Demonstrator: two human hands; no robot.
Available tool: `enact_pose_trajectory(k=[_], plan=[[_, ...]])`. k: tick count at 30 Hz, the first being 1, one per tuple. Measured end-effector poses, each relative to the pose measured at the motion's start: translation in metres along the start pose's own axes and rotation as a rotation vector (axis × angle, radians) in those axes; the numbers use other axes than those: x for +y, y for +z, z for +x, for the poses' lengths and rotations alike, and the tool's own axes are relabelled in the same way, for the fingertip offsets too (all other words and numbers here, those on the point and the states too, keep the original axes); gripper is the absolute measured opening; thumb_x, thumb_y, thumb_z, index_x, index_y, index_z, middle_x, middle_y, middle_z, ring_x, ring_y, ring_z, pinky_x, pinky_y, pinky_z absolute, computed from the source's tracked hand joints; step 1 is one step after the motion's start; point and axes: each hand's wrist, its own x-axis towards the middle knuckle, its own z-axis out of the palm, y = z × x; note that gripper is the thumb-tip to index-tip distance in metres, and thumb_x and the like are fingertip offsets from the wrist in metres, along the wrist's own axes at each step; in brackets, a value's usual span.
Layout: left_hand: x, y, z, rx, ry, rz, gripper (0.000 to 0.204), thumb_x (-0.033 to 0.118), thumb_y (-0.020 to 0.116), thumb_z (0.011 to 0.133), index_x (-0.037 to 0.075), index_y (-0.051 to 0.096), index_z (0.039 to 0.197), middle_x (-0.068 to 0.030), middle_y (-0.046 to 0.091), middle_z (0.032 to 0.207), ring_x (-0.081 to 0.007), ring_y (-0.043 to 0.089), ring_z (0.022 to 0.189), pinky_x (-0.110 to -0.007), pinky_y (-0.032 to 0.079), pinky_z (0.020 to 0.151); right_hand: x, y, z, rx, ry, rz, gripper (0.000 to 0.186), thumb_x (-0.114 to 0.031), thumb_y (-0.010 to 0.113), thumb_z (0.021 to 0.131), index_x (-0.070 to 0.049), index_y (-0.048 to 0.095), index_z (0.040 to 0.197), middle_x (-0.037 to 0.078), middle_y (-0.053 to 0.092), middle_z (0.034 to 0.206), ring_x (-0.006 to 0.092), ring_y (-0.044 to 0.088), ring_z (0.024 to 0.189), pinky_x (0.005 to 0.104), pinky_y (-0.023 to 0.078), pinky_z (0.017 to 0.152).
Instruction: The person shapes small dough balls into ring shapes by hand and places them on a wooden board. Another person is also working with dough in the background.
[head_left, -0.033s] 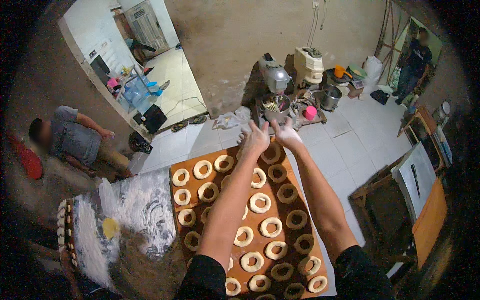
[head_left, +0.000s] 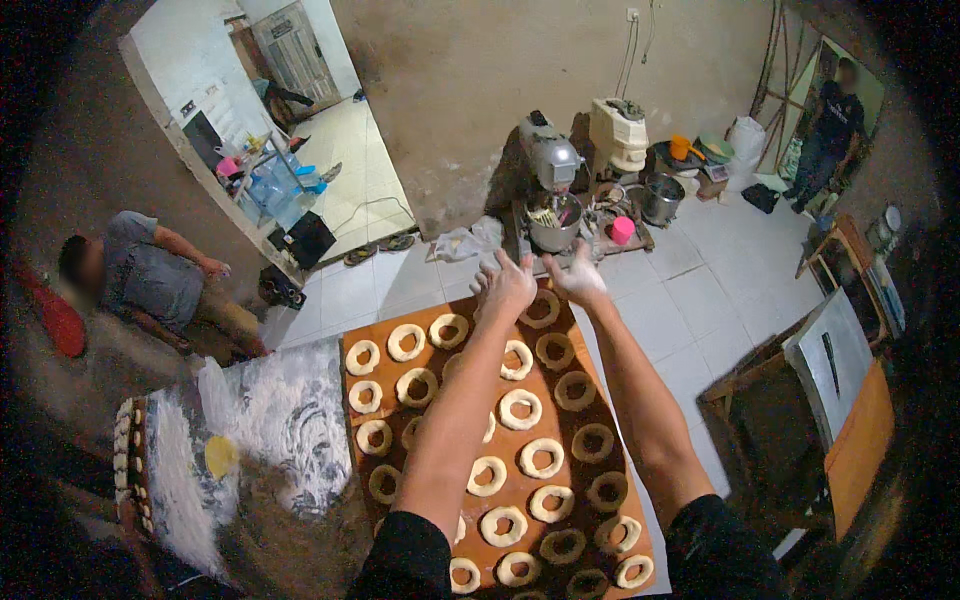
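Both arms stretch forward over an orange-brown board point(head_left: 450, 330) covered with rows of pale dough rings point(head_left: 520, 409). My left hand point(head_left: 505, 287), dusted with flour, is above the board's far edge with its fingers apart. Beside it on the right, my right hand point(head_left: 578, 277) is whitened by flour too, fingers spread. No object shows in either hand. Closest to them lies a shaded dough ring point(head_left: 540, 309) just below. My forearms cover some of the rings, and shadow darkens those along the right side.
Left of the board is a floured work surface point(head_left: 290, 420) with a round yellow piece point(head_left: 221, 457). Beyond are a stand mixer point(head_left: 550, 158), a steel pot point(head_left: 662, 198) and a pink cup point(head_left: 622, 231). One person point(head_left: 160, 270) is at left, another point(head_left: 832, 125) far right. Panels point(head_left: 835, 350) lean at right.
My hands sit very slightly lower in the view, and the background has shifted a little with the camera. The dough rings stay in place.
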Motion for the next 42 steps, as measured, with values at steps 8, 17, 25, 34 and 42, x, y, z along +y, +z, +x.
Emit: enact_pose_trajectory(k=[8, 17, 25, 34, 42], plan=[[-0.004, -0.023, -0.046, -0.107, 0.082, 0.032, 0.078, 0.038, 0.072, 0.079, 0.012, 0.033, 0.142, -0.0301, 0.037, 0.135, -0.0471, 0.036, 0.127, -0.058, 0.026, 0.108, -0.032, -0.014, -0.055, -0.219, 0.248, -0.199, 0.102, -0.055, 0.071, 0.074, -0.016, 0.014, 0.148, 0.030, 0.051, 0.128, 0.0454, 0.055, 0.114, 0.0500, 0.044, 0.098], [-0.199, -0.125, -0.425, 0.185, -0.528, -0.373, 0.049, 0.023, 0.055, 0.095, -0.006, 0.042, 0.133, -0.0299, 0.053, 0.122, -0.0453, 0.058, 0.104, -0.051, 0.045, 0.090, 0.035, -0.171, -0.416, -0.377, 0.609, 0.299, 0.046, -0.035, 0.058, 0.094, 0.001, 0.054, 0.121, 0.008, 0.066, 0.094, 0.0167, 0.062, 0.079, 0.0321, 0.052, 0.073], [-0.238, -0.057, -0.589, 0.160, -0.166, 0.137, 0.028, 0.023, 0.042, 0.099, -0.004, 0.047, 0.102, -0.0299, 0.053, 0.094, -0.0481, 0.057, 0.080, -0.055, 0.045, 0.069, -0.005, -0.141, -0.511, -0.164, 0.465, 0.171, 0.064, -0.052, 0.036, 0.100, 0.007, 0.059, 0.110, 0.018, 0.066, 0.090, 0.0301, 0.062, 0.072, 0.0441, 0.048, 0.070], [-0.237, -0.092, -0.572, -0.036, -0.474, -0.213, 0.061, 0.045, 0.023, 0.102, -0.003, 0.039, 0.136, -0.0294, 0.054, 0.124, -0.0466, 0.057, 0.108, -0.051, 0.048, 0.089, -0.039, -0.161, -0.482, -0.134, 0.674, 0.302, 0.085, -0.082, 0.021, 0.085, -0.004, 0.053, 0.072, 0.006, 0.048, 0.066, 0.0202, 0.048, 0.063, 0.0394, 0.041, 0.061], [-0.234, -0.097, -0.579, 0.107, -0.512, -0.510, 0.076, 0.057, 0.016, 0.099, -0.002, 0.034, 0.142, -0.0243, 0.044, 0.139, -0.0390, 0.042, 0.126, -0.044, 0.033, 0.104, -0.038, -0.156, -0.464, -0.058, 0.699, 0.760, 0.083, -0.088, 0.027, 0.079, -0.009, 0.050, 0.066, 0.001, 0.044, 0.058, 0.0130, 0.047, 0.049, 0.0296, 0.041, 0.047]])
